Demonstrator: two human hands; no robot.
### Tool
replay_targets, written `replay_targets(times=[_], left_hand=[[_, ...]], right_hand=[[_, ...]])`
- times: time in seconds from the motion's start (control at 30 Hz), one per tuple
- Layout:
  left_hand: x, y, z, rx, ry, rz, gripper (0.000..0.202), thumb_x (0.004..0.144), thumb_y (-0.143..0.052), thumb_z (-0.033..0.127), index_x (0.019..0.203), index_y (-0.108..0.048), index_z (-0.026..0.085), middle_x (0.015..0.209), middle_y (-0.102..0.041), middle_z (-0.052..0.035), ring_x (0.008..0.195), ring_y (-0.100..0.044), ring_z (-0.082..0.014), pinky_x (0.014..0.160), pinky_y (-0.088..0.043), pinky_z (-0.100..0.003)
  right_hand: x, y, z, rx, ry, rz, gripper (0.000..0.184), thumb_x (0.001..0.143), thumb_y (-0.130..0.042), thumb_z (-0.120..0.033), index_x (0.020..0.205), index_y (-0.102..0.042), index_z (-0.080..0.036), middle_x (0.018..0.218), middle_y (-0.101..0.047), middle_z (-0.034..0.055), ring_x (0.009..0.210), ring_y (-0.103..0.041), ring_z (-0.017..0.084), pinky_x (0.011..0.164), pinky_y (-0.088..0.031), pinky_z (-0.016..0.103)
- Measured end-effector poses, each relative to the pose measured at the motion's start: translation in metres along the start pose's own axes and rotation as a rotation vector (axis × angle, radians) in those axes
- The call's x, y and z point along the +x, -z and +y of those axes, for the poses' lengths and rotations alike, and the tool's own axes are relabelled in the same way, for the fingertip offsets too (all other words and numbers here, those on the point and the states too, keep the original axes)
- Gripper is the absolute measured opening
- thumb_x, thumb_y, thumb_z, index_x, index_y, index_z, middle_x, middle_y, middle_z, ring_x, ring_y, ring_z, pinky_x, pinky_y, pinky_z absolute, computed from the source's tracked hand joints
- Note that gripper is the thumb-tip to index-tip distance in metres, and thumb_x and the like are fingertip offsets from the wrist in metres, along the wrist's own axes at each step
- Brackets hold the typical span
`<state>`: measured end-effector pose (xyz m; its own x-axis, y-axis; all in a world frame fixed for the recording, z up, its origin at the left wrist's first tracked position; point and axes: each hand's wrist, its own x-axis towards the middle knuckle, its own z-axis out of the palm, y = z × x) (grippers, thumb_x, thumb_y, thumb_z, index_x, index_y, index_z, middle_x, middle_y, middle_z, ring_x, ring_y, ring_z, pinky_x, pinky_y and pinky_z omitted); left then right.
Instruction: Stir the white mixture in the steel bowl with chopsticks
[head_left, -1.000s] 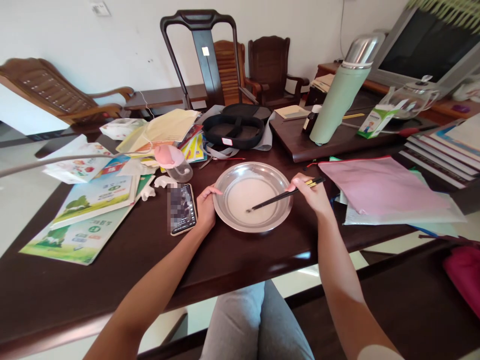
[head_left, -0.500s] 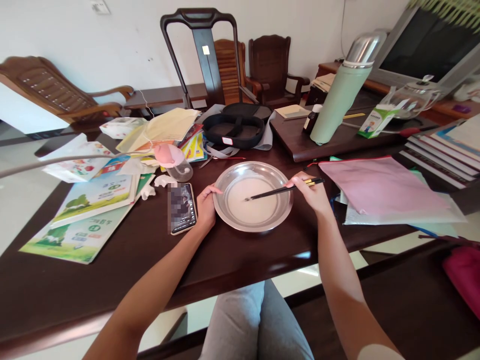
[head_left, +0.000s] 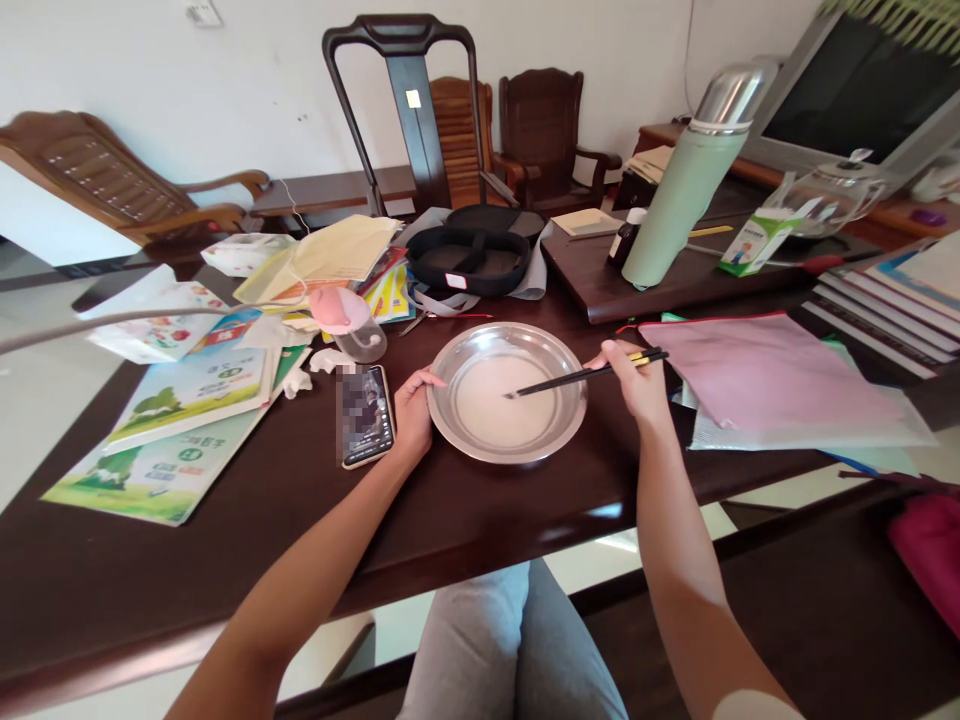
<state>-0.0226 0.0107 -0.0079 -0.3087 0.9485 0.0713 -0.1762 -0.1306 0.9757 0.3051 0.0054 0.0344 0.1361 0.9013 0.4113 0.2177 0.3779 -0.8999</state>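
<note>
A round, shallow metal basin (head_left: 562, 425) sits on the dark table in front of me, with a milky white liquid (head_left: 499, 415) inside. My left hand (head_left: 414, 410) grips its left rim, thumb over the edge. In my right hand (head_left: 630, 380), closed fingers hold a pair of black chopsticks (head_left: 559, 381) at their gold-banded end. Their tips reach into the liquid near the middle of the basin. A phone (head_left: 367, 417) with a lit screen lies just left of my left hand.
Booklets (head_left: 172, 440), crumpled tissues (head_left: 298, 378) and a pink-lidded cup (head_left: 349, 322) are on the left. Behind the basin lies an open black case (head_left: 469, 262). A green thermos (head_left: 679, 190) stands at the back right; a pink zip pouch (head_left: 765, 370) is to the right.
My right hand has moved a little to the right, and the chopstick tips have shifted right through the liquid. My left hand stays on the rim.
</note>
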Motion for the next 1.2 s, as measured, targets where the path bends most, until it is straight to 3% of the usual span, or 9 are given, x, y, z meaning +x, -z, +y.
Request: replay_targets(times=[0.07,0.23,0.47,0.67,0.87,0.93,1.07,1.13,1.2], left_hand=[[0.0,0.0,0.001,-0.003,0.001,-0.005,0.008,0.066,-0.068,0.022,0.058,-0.069,0.024,0.104,-0.085,-0.0041,0.102,-0.075,-0.0263,0.09,-0.055,-0.036],[0.0,0.0,0.001,0.001,0.013,0.006,0.008,0.065,-0.067,0.022,0.058,-0.068,0.024,0.104,-0.085,-0.0036,0.102,-0.074,-0.0258,0.09,-0.055,-0.035],[-0.001,-0.001,0.001,-0.003,0.015,0.004,0.007,0.065,-0.069,0.025,0.059,-0.068,0.024,0.104,-0.085,-0.0043,0.101,-0.075,-0.0261,0.089,-0.054,-0.036],[-0.001,-0.001,0.002,0.013,0.011,0.002,0.012,0.07,-0.072,0.025,0.059,-0.067,0.024,0.103,-0.085,-0.0039,0.101,-0.074,-0.0258,0.09,-0.055,-0.036],[-0.001,-0.001,0.002,0.017,0.019,0.014,0.013,0.071,-0.071,0.024,0.06,-0.066,0.023,0.104,-0.084,-0.0045,0.1,-0.074,-0.0243,0.091,-0.054,-0.035],[-0.001,-0.001,0.001,0.016,0.021,0.008,0.012,0.07,-0.071,0.024,0.06,-0.066,0.023,0.106,-0.085,-0.0046,0.099,-0.074,-0.0242,0.09,-0.054,-0.035],[-0.001,-0.001,0.001,-0.005,0.019,0.003,0.008,0.067,-0.07,0.023,0.059,-0.067,0.023,0.103,-0.085,-0.0042,0.1,-0.074,-0.0249,0.088,-0.054,-0.034],[-0.001,-0.001,0.001,-0.007,0.017,0.009,0.008,0.066,-0.069,0.023,0.059,-0.068,0.024,0.102,-0.085,-0.0039,0.099,-0.074,-0.0249,0.086,-0.054,-0.034],[-0.001,-0.002,0.001,0.001,0.018,0.016,0.009,0.067,-0.069,0.022,0.058,-0.068,0.024,0.103,-0.086,-0.0037,0.098,-0.074,-0.0249,0.086,-0.054,-0.035]], right_hand=[[0.0,0.002,0.0,0.013,-0.011,0.011,0.065,0.091,-0.07,-0.083,0.058,-0.071,-0.028,0.061,-0.074,0.0032,0.065,-0.074,0.025,0.076,-0.062,0.041],[-0.004,-0.003,-0.005,0.023,-0.021,-0.21,0.06,0.088,-0.075,-0.083,0.068,-0.08,-0.026,0.076,-0.082,0.0052,0.076,-0.079,0.026,0.077,-0.061,0.04],[-0.001,0.001,0.0,0.035,-0.017,0.044,0.063,0.091,-0.072,-0.082,0.059,-0.071,-0.028,0.061,-0.073,0.0025,0.065,-0.075,0.025,0.076,-0.062,0.042],[-0.004,-0.005,-0.003,0.025,-0.017,-0.201,0.059,0.087,-0.076,-0.082,0.07,-0.08,-0.027,0.079,-0.083,0.0054,0.079,-0.08,0.027,0.08,-0.063,0.042],[0.001,0.003,0.003,0.002,0.002,0.068,0.06,0.094,-0.071,-0.078,0.06,-0.071,-0.029,0.065,-0.076,0.0042,0.072,-0.077,0.028,0.083,-0.063,0.046],[-0.001,0.003,0.001,0.025,-0.011,0.036,0.062,0.094,-0.07,-0.079,0.058,-0.07,-0.028,0.062,-0.075,0.0044,0.068,-0.076,0.027,0.078,-0.063,0.044],[-0.004,-0.006,-0.004,0.03,-0.012,-0.193,0.06,0.089,-0.074,-0.082,0.068,-0.079,-0.027,0.076,-0.083,0.0056,0.076,-0.079,0.027,0.078,-0.061,0.041],[-0.004,-0.007,-0.004,0.006,0.001,-0.199,0.059,0.088,-0.074,-0.084,0.072,-0.081,-0.027,0.081,-0.084,0.0054,0.081,-0.08,0.027,0.081,-0.061,0.042],[-0.002,-0.005,-0.001,-0.024,0.01,-0.109,0.057,0.089,-0.073,-0.082,0.071,-0.079,-0.028,0.08,-0.083,0.0043,0.082,-0.079,0.027,0.086,-0.061,0.043]])
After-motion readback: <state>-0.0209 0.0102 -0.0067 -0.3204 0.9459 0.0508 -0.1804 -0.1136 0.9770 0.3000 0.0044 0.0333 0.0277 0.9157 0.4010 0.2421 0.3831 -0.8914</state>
